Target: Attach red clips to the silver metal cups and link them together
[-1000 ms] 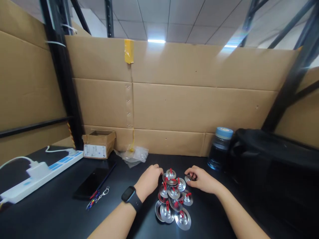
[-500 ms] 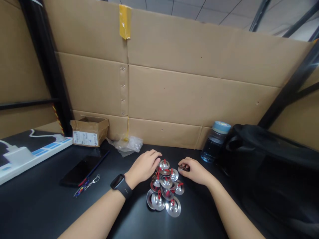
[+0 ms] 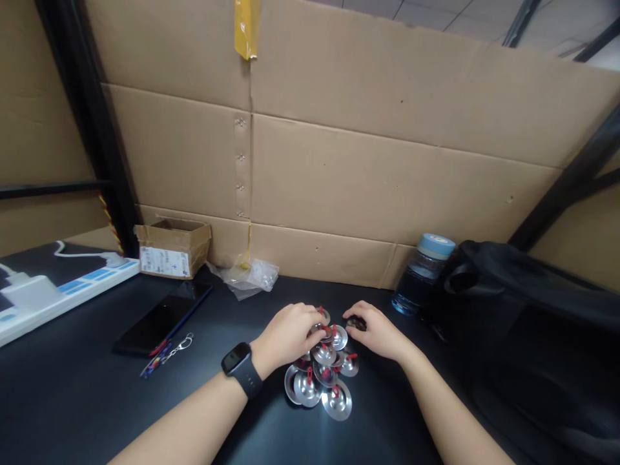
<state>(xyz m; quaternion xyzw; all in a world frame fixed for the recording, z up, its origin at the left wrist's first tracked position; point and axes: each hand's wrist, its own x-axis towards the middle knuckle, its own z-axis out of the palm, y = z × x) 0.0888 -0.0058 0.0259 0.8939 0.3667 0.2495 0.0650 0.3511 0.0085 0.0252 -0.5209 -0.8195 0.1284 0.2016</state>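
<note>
A heap of several small silver finger cymbals with red loops (image 3: pixel 323 374) lies on the black table (image 3: pixel 87 413). My left hand (image 3: pixel 289 333), with a black smartwatch (image 3: pixel 241 369) on its wrist, rests curled on the far left of the heap, its fingers closed over one of the top cymbals. My right hand (image 3: pixel 375 332) sits just right of the heap, fingers curled round a small dark round thing I cannot make out.
A blue-lidded bottle (image 3: pixel 423 274) and a black bag (image 3: pixel 527 323) stand at the right. A phone (image 3: pixel 157 320), pens and a keyring (image 3: pixel 167 352) lie at the left, with a white power strip (image 3: pixel 62 294), a small cardboard box (image 3: pixel 173 247) and a plastic bag (image 3: pixel 248 278). Cardboard walls stand behind.
The camera has tilted down. My left hand has moved right from beside the heap onto its top cymbals and closed there. My right hand has stayed curled beside the heap.
</note>
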